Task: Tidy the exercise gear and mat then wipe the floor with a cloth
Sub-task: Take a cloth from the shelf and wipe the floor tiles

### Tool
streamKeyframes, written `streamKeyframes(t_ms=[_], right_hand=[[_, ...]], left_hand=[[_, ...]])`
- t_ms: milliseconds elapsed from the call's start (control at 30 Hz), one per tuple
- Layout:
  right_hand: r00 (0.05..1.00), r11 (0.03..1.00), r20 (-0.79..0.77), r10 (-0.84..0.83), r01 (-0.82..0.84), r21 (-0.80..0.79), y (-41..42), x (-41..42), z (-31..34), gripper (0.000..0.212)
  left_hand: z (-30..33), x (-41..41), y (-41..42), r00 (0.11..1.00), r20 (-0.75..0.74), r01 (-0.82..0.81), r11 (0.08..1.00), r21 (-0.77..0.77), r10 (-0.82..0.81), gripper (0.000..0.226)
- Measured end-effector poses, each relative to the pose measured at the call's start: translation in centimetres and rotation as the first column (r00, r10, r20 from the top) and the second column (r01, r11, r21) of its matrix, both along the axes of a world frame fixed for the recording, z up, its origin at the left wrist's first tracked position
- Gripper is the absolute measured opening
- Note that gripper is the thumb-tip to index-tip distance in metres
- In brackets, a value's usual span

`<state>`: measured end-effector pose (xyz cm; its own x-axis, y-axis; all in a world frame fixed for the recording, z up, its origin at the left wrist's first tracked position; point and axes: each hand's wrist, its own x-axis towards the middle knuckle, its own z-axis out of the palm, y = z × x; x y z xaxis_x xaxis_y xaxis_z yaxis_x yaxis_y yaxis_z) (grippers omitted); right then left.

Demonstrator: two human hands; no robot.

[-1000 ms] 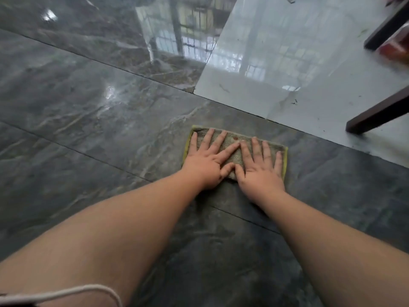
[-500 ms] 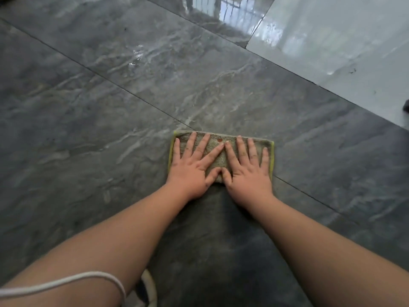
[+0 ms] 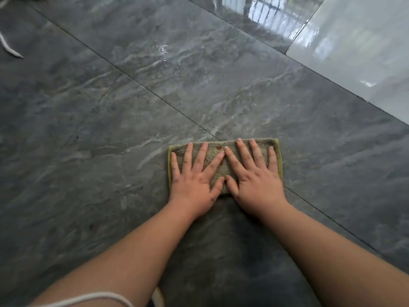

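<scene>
A folded grey-green cloth (image 3: 221,149) with a yellow-green hem lies flat on the dark marbled floor tiles (image 3: 110,129). My left hand (image 3: 194,176) presses on its left half with fingers spread straight. My right hand (image 3: 254,173) presses on its right half the same way, thumbs nearly touching in the middle. Both forearms reach in from the bottom of the view. No exercise gear or mat is in sight.
A pale glossy tile area (image 3: 365,47) begins at the upper right, beyond the dark tiles. A white cord (image 3: 8,47) lies at the far left edge, and another white cord (image 3: 88,298) crosses the bottom by my left arm.
The cloth and both hands have slid back toward me and away from the pale tile area. The dark furniture legs at the right have left the view.
</scene>
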<state>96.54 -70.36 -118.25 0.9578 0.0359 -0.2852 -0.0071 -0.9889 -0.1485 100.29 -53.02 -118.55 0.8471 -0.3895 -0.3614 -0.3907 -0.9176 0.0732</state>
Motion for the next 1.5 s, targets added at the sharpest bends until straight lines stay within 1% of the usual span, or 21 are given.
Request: streamKeyframes(t_ms=[300,533,800,900,1033,1133,1300,1500], right_hand=[[0.999,0.999,0.042,-0.019,0.018,0.027,0.2,9.9,-0.3,0.068],[0.997,1.000,0.077,-0.016,0.014,0.022,0.5,18.1,-0.9,0.067],[0.999,0.999,-0.004,-0.035,0.035,0.011,0.5,25.0,-0.3,0.066],[0.997,1.000,-0.077,-0.029,0.030,0.006,0.3,26.3,0.0,0.066],[0.975,1.000,-0.223,-0.022,0.025,0.008,0.3,27.3,0.9,0.067],[0.963,1.000,-0.267,-0.029,0.030,0.001,0.3,27.6,1.4,0.068],[0.958,0.999,-0.285,-0.035,0.033,-0.011,0.4,27.7,1.4,0.069],[0.948,1.000,-0.317,-0.017,0.018,-0.001,0.1,28.0,1.7,0.069]], left_hand=[[-0.2,10.5,0.0,0.998,0.060,0.024,1.000,-0.001,-0.024,0.065],[-0.6,18.4,0.0,0.997,0.083,-0.005,1.000,0.003,0.005,0.065],[-0.3,25.7,-0.5,0.999,0.042,0.028,1.000,0.014,-0.028,0.064],[-0.1,27.0,-0.4,0.998,-0.018,0.055,0.998,0.024,-0.054,0.064],[1.0,28.3,-0.7,0.971,-0.230,0.072,0.997,0.025,-0.065,0.064],[1.6,28.9,-1.0,0.948,-0.313,0.077,0.996,0.039,-0.061,0.066],[1.8,29.4,-1.0,0.920,-0.388,0.087,0.995,0.050,-0.061,0.070],[1.7,28.6,-0.8,0.943,-0.327,0.085,0.995,0.057,-0.062,0.072]])
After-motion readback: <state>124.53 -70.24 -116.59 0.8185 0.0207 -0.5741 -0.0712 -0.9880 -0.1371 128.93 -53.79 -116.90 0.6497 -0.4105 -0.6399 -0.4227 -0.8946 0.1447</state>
